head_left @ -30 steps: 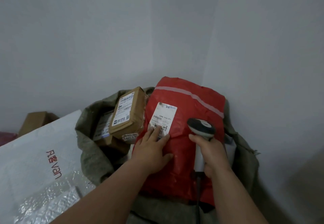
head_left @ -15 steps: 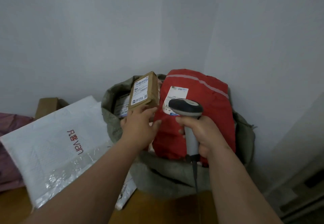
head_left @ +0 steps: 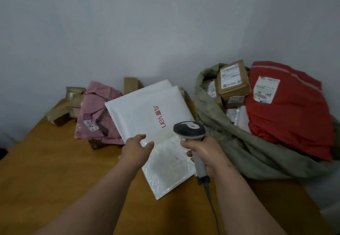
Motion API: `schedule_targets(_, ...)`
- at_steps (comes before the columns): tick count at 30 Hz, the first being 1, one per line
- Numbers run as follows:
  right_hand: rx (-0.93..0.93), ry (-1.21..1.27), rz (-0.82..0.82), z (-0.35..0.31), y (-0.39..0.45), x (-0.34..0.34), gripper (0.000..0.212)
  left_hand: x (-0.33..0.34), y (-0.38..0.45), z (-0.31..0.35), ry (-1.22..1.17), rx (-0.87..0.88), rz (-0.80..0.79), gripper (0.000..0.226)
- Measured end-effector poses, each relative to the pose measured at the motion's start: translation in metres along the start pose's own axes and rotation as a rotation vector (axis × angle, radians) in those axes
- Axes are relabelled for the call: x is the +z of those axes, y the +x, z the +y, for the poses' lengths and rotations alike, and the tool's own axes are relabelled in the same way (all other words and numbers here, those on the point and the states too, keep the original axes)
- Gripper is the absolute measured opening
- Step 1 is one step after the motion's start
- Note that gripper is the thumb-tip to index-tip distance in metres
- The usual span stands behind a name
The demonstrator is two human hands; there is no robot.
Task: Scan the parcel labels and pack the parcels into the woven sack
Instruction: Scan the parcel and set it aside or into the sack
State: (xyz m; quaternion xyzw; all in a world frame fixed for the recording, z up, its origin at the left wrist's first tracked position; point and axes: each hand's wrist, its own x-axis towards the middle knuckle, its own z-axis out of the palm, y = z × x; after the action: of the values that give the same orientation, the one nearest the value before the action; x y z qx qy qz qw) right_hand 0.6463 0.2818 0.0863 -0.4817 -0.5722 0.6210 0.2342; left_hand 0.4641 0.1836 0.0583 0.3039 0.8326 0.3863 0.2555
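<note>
**Sack part-filled, more parcels on the table**

The woven sack [head_left: 217, 117], grey-green and slumped, lies open on the right of the wooden table. In its mouth a red poly parcel [head_left: 292, 117] with a white label leans at the right; a brown carton [head_left: 232, 80] with a white label stands tilted to its left, above smaller labelled parcels deeper inside. Left of the sack a white bubble mailer [head_left: 147, 113] printed with red "van" lettering lies flat, its near end clear and bubbly. A crumpled pink poly parcel [head_left: 99, 109] lies beside it, with small brown cartons [head_left: 60, 113] further left against the wall.
</note>
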Motion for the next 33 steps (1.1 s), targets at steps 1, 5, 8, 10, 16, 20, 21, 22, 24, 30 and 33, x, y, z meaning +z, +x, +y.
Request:
schedule_targets(1,0.018,-0.01,-0.01,0.006,0.002,0.008,0.03,-0.004,0.001,-0.013,-0.062,-0.054,-0.029,0.053)
schedule_targets(5,0.091,-0.046,0.038,0.037,0.025,0.031,0.021,-0.002,0.009,-0.055,-0.213,-0.258,-0.138,0.058)
schedule_targets(8,0.178,-0.087,0.073,0.06,0.052,0.039,0.019,0.012,0.019,-0.078,-0.244,-0.384,-0.192,0.06)
schedule_targets(10,0.227,-0.085,0.085,0.07,0.071,0.041,0.02,0.024,0.027,-0.086,-0.266,-0.446,-0.206,0.063)
schedule_targets(16,0.37,-0.019,0.072,0.096,0.112,0.049,0.017,0.06,0.063,-0.092,-0.495,-0.542,-0.142,0.053)
schedule_targets(20,0.381,0.034,0.061,0.096,0.124,0.057,0.017,0.062,0.077,-0.083,-0.613,-0.52,-0.065,0.02)
schedule_targets(21,0.373,0.074,0.063,0.093,0.125,0.059,0.02,0.056,0.08,-0.08,-0.658,-0.48,-0.047,0.013)
schedule_targets(22,0.361,0.117,0.069,0.088,0.126,0.061,0.023,0.049,0.083,-0.077,-0.693,-0.429,-0.019,0.011)
schedule_targets(24,0.32,0.188,0.077,0.076,0.124,0.064,0.024,0.031,0.09,-0.069,-0.704,-0.309,0.081,0.009)
schedule_targets(30,0.184,0.381,0.041,0.031,0.1,0.088,0.023,-0.021,0.087,-0.038,-0.162,0.429,0.39,0.025)
schedule_targets(33,0.151,0.446,0.059,0.018,0.077,0.11,0.03,-0.03,0.064,-0.043,0.125,0.755,0.356,0.033)
